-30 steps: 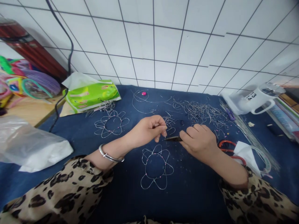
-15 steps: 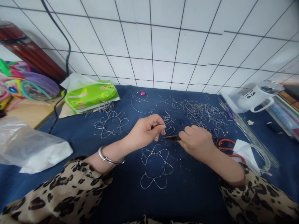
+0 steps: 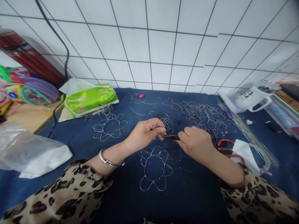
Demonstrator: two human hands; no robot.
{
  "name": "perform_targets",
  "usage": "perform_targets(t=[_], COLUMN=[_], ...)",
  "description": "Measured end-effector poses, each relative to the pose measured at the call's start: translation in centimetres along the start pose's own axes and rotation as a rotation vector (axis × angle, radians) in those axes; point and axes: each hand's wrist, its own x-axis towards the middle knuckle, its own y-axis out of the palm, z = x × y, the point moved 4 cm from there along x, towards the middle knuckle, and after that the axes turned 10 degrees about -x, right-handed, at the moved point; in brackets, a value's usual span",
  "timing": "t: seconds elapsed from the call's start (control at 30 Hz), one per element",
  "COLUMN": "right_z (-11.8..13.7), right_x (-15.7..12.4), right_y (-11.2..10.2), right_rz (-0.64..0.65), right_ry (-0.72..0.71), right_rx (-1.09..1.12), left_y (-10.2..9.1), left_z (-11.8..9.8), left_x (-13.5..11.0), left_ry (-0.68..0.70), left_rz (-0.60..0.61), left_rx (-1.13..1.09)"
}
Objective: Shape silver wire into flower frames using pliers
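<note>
My right hand (image 3: 197, 141) is closed around a dark pointed tool that looks like pliers (image 3: 172, 137); its handles are hidden in the palm. The tool's tip reaches the fingertips of my left hand (image 3: 149, 130), which are pinched together. What they pinch is too small to make out. Below my hands lies a flower-shaped wire frame (image 3: 165, 168) with small pink beads on its ring. A second wire flower (image 3: 102, 130) lies to the left, past my left wrist. Behind my hands is a small heap of bent wire pieces (image 3: 167, 121).
A tangle of wire scraps (image 3: 201, 110) spreads at the back right, near a white mug (image 3: 253, 98). Orange-handled scissors (image 3: 225, 144) and long straight wires (image 3: 247, 130) lie right. A green tissue pack (image 3: 91, 99) and plastic bag (image 3: 46, 152) are left.
My left fingertips and the tool's tip have come together; a small gap showed between them before. The view has shifted slightly. The wire flowers stay where they lay.
</note>
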Motion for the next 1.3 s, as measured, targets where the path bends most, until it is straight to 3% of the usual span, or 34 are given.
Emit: perform_targets(t=[0.23,0.4,1.07,1.3], right_z=[0.7,0.6,-0.3,-0.6], right_x=[-0.1,0.0,0.3,0.5], right_y=[0.2,0.6,2.9,3.2], right_rz=[0.197,0.369,0.855,0.845], right_ry=[0.063,0.083,0.13,0.127], right_rx=[0.134,0.296,1.053,1.135], left_y=[0.5,0.4,1.5,1.3], left_z=[-0.7,-1.0,-1.1,-0.6], left_x=[-0.7,-0.9,-1.7,-1.0], left_ry=[0.263,0.367,0.533,0.419], left_rz=[-0.03,0.011,0.144,0.113], left_rx=[0.345,0.41,0.499,0.403])
